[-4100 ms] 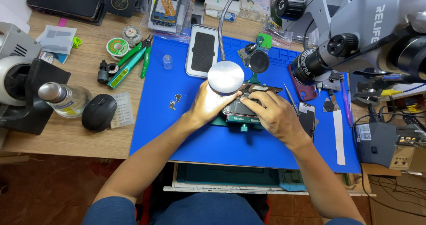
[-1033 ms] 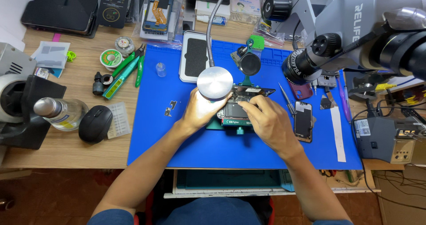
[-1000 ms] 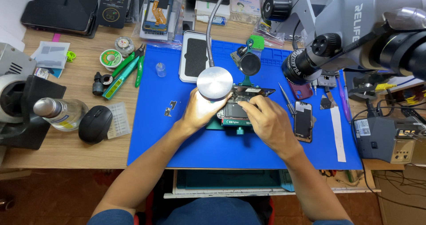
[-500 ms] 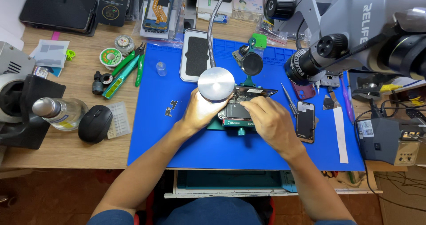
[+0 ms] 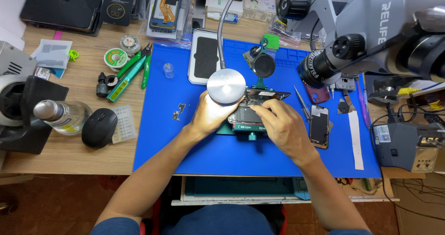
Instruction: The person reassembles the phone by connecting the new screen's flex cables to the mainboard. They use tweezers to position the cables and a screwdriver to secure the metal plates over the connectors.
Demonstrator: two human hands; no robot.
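My left hand (image 5: 211, 114) and right hand (image 5: 280, 126) stay closed in on the opened phone (image 5: 252, 110) clamped mid-frame on the blue mat (image 5: 185, 137), under the round lamp (image 5: 226, 86). Little has shifted this last second, so I judge fine, steady work; the fingertip grip is hidden, so I cannot tell it.

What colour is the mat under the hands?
Blue; the mat shows clearly in the head view.

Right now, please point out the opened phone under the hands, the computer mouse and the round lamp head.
opened phone (image 5: 248, 116), head view, on its exposed inside.
computer mouse (image 5: 99, 127), head view, middle of its black back.
round lamp head (image 5: 226, 86), head view, centre of its top.
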